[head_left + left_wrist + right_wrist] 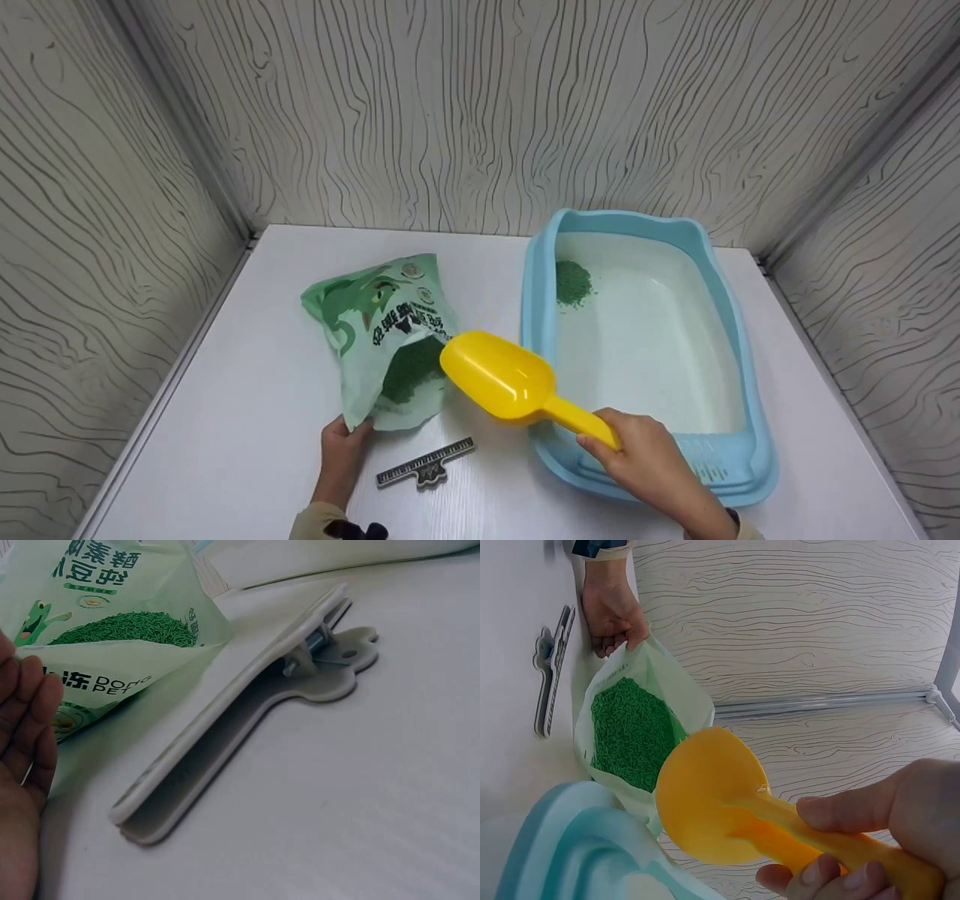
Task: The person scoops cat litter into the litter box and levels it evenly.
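Right hand (643,457): fingers wrap handle of yellow scoop (499,375) | Left hand (345,454): fingers pinch rim of bag (390,300) | Scoop: bowl hovers near bag mouth | Green pellets (632,733): in bag, small pile in blue tray (538,315) | Step: seemingly filling scoop | Next: calls for dipping into bag

On the counter (247,420), the bag (352,315) lies ahead of the left hand (345,454), with pellets (409,371) in it. The clip (427,463) lies to this hand's right. The right hand (641,454) is over the tray's (538,322) near part; from it, the scoop (502,379) extends leftward. Ahead of this hand, inside the tray, is a pile (572,283).
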`<state>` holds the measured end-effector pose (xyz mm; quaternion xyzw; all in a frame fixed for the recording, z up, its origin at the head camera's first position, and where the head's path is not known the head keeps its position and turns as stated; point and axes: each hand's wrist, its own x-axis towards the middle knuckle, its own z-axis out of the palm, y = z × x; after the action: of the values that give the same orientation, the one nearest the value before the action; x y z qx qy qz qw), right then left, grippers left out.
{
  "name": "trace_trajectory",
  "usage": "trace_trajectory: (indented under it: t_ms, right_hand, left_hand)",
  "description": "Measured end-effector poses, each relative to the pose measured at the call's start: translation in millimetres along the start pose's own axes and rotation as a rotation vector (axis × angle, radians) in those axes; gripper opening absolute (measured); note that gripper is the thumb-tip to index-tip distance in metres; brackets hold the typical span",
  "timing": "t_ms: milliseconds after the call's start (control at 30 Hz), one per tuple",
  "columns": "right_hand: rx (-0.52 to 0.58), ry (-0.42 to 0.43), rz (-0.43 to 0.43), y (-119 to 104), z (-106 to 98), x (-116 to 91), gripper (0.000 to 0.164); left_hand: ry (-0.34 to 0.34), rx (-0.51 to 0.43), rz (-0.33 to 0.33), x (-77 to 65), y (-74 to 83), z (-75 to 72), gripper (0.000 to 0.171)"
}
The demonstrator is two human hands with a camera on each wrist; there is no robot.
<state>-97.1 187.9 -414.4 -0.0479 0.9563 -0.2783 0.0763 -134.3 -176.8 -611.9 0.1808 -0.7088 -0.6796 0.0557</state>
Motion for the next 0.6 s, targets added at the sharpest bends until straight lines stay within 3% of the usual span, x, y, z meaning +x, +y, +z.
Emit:
trace_trajectory:
  t_ms: [167, 400, 600]
  right_hand:
    - [-0.01, -0.012, -0.026, -2.4, 2.9, 0.3, 0.02]
    - [0.002, -0.05, 0.008, -5.6, 7.4, 2.7, 0.02]
    - [0.0, -0.064, -0.038, -7.0, 14.7, 4.4, 0.02]
  left_hand:
    - [-0.005, 0.0, 0.009, 0.6, -0.9, 0.0, 0.027]
    - [0.003, 0.038, 0.008, 1.2, -1.8, 0.1, 0.028]
    - [0.004, 0.037, -0.005, 0.7, -0.2, -0.2, 0.028]
